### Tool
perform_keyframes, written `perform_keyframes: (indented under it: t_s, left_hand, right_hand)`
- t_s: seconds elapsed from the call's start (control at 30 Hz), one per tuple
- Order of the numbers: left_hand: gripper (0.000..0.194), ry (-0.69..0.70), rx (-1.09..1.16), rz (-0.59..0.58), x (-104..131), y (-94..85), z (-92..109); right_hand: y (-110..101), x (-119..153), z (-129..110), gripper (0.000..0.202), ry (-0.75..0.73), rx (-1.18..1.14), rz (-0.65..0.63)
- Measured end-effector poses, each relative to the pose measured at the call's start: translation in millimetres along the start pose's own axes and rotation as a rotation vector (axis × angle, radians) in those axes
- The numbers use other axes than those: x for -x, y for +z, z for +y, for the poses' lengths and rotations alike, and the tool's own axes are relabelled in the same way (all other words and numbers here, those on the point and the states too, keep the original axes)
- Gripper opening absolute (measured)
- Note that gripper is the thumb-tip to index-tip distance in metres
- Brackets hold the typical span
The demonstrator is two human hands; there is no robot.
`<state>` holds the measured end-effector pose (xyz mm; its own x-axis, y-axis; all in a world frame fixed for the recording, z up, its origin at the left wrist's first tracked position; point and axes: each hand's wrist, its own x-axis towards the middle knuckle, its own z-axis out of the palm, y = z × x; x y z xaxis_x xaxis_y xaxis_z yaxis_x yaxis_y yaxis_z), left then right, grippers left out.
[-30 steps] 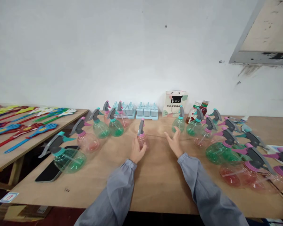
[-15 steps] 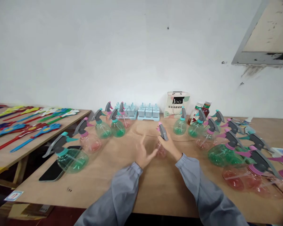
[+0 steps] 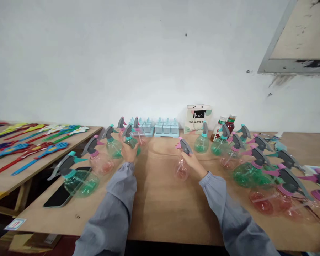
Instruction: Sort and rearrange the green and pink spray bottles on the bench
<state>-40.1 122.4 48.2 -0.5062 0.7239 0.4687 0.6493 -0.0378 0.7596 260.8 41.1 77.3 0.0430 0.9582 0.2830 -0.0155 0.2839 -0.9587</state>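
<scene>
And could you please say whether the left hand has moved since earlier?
Yes, the left hand moved left and forward, judged against the paper bag.

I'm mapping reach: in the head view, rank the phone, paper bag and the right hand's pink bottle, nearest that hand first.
1. Pink bottle: in the right hand.
2. Paper bag: beyond, by the wall.
3. Phone: far left.

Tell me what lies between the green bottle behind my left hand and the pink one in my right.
In the head view, bare table separates the green bottle from the pink bottle.
</scene>
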Motion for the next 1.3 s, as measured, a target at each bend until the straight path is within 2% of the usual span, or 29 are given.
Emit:
perform_keyframes:
  t_s: [0.13, 0.23, 0.33, 0.43, 0.63, 0.83, 1.0, 1.2, 1.3]
  left_hand:
    - [0.078, -0.063, -0.078, -0.064, 33.4, 0.7, 10.7]
    - [0.077, 0.025, -0.088, -0.111, 75.2, 1.4, 16.4]
    - [0.074, 0.149, -0.083, -0.149, 115.4, -1.0, 19.0]
    - [0.074, 0.213, -0.093, -0.159, 137.2, -4.8, 21.0]
    - [0.07, 0.237, -0.059, -0.195, 135.4, -6.6, 23.1]
    - [0.07, 0.23, -0.019, -0.202, 134.7, -5.9, 20.7]
    - [0.07, 0.226, 0.0, -0.208, 135.0, -6.6, 21.0]
    - [0.069, 0.233, 0.012, -0.205, 135.0, -5.8, 20.6]
    - [0.07, 0.238, 0.005, -0.214, 135.0, -5.9, 20.6]
  right_hand:
    - [-3.6, -3.6, -10.7, 0.044, 0.132, -0.208, -0.063]
    - [-5.8, -4.7, -19.3, 0.044, 0.203, -0.341, -0.111]
    - [-8.7, -5.3, -22.9, 0.038, 0.249, -0.378, -0.104]
    - [-10.3, -5.9, -20.6, 0.027, 0.287, -0.377, -0.062]
    - [-10.2, -5.6, -13.6, 0.012, 0.258, -0.355, -0.026]
    - [-10.3, -6.3, -19.0, 0.026, 0.28, -0.383, -0.051]
    - [-9.4, -5.4, -18.2, 0.013, 0.249, -0.407, -0.007]
    - [-8.1, -2.8, -26.5, 0.025, 0.269, -0.361, -0.055]
    - [-7.8, -3.4, -26.0, 0.019, 0.219, -0.402, -0.009]
